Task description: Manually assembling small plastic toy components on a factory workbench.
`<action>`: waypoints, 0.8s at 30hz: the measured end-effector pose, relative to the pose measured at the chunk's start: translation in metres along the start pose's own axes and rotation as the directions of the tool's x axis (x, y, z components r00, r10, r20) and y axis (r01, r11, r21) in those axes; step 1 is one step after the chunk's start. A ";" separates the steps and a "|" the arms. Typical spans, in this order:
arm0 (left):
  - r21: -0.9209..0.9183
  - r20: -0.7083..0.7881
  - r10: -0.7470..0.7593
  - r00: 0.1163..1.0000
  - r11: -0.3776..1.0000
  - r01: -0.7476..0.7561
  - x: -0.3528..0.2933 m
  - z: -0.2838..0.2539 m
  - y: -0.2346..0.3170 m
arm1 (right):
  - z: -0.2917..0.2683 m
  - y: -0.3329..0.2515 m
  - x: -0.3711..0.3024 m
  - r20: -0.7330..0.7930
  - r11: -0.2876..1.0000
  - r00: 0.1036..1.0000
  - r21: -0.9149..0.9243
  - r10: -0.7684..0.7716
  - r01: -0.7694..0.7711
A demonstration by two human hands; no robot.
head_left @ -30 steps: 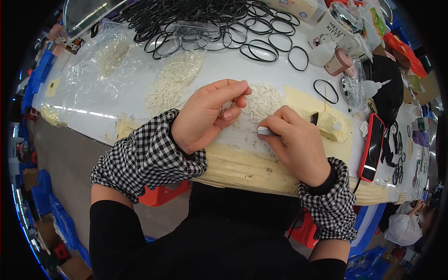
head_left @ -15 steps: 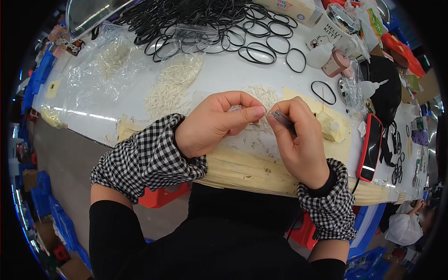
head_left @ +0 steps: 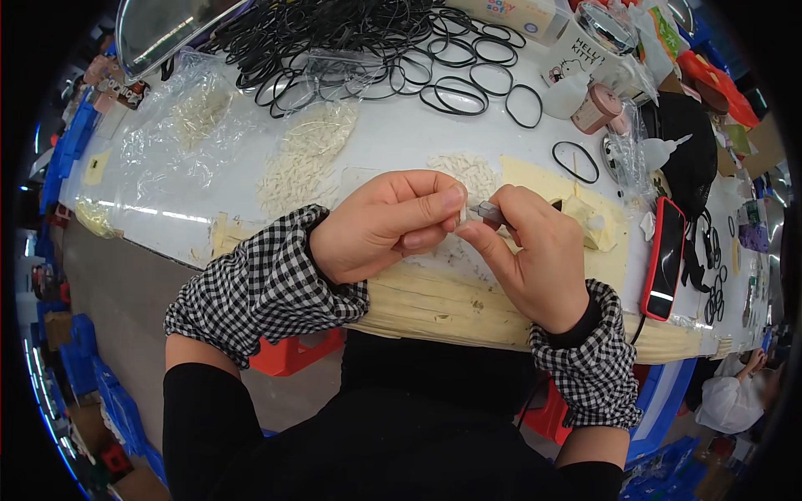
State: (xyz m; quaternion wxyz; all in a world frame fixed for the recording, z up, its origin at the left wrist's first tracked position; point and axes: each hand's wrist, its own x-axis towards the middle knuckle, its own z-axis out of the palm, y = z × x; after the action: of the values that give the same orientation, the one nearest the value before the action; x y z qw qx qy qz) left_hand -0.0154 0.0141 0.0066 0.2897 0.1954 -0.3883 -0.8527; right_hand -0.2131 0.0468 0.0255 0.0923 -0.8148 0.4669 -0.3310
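Over the table's front part, my left hand (head_left: 388, 224) pinches a small whitish piece (head_left: 463, 215) between thumb and fingertips. My right hand (head_left: 539, 250) is closed on a small grey blade-like tool (head_left: 488, 213); its tip meets the piece or lies right beside it. The exact kind of tool is hard to tell, since my fingers cover part of it. Just beyond my hands lies a small pile of similar whitish pieces (head_left: 464, 171). A larger heap (head_left: 292, 171) spills from a clear plastic bag to the left.
Many black rubber loops (head_left: 334, 33) cover the table's far side. At right are a yellow sheet (head_left: 608, 265), a red-cased phone (head_left: 666, 260), a white squeeze bottle (head_left: 565, 96) and a pink jar (head_left: 596, 108). Clear bags (head_left: 159, 150) lie at left. Yellowish tape (head_left: 451, 311) covers the front edge.
My right hand has turned, and the grey tool now points left toward the piece. My left fingertips have shifted slightly left, and the whitish piece shows more plainly.
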 end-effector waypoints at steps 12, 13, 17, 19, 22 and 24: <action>-0.064 0.076 0.040 0.996 0.997 -0.035 -0.003 -0.001 -0.005 | -0.001 -0.005 -0.004 0.061 0.999 0.998 0.045 0.016 -0.019; -0.066 0.074 0.037 0.997 0.997 -0.033 -0.002 -0.001 -0.005 | -0.001 -0.005 -0.004 0.066 0.999 0.998 0.044 0.014 -0.016; -0.062 0.075 0.032 0.997 0.998 -0.028 -0.005 -0.002 -0.004 | -0.001 -0.007 -0.003 0.071 0.998 0.997 0.060 0.016 -0.020; -0.058 0.084 0.042 0.996 0.998 -0.038 -0.005 -0.001 -0.007 | 0.001 -0.005 -0.007 0.031 0.998 0.999 0.069 -0.006 0.004; -0.054 0.084 0.051 0.995 0.997 -0.046 -0.007 -0.001 -0.008 | 0.004 -0.006 -0.007 0.012 0.997 1.000 0.081 -0.020 0.019; -0.047 0.082 0.050 0.995 0.998 -0.046 -0.008 -0.002 -0.008 | 0.004 -0.007 -0.008 0.020 0.997 1.000 0.073 -0.020 0.019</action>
State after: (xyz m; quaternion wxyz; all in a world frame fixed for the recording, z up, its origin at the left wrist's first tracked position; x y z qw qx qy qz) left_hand -0.0114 0.0222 0.0003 0.2979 0.1441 -0.3854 -0.8614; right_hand -0.2086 0.0560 0.0221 0.1237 -0.8188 0.4456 -0.3402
